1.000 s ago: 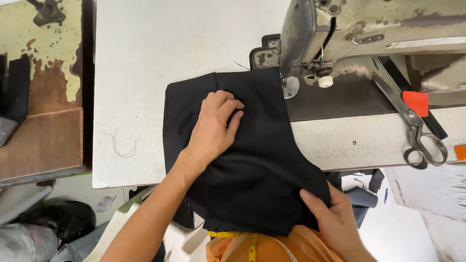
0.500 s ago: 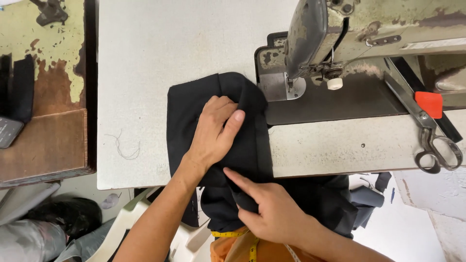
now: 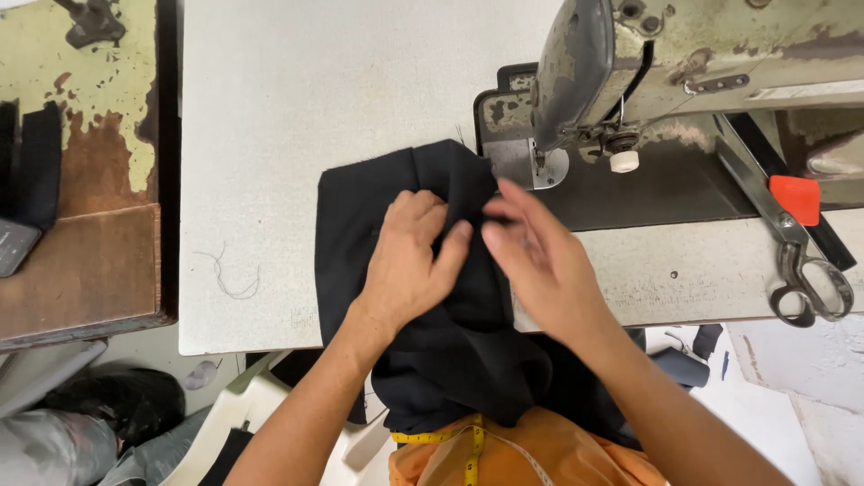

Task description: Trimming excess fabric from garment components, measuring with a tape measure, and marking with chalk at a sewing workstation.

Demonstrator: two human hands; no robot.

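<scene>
1. The left hand (image 3: 409, 261) lies palm-down on the black cloth (image 3: 396, 207), fingers curled and pinching a fold near its upper edge.
2. The right hand (image 3: 531, 256) meets it from the right, fingers loosely bent at the same fold; it is blurred, so I cannot tell whether it grips.
3. The cloth lies on the white table (image 3: 297, 99), its long axis running from the person's lap up toward the sewing machine (image 3: 684, 63).
4. The metal foot plate (image 3: 517, 162) sits just beyond the fold, up and to the right, nearer the right hand.
5. Scissors (image 3: 792, 247) lie well to the right, beside a red tab (image 3: 796, 198).
6. A yellow tape measure (image 3: 472, 441) hangs at the lap.
</scene>
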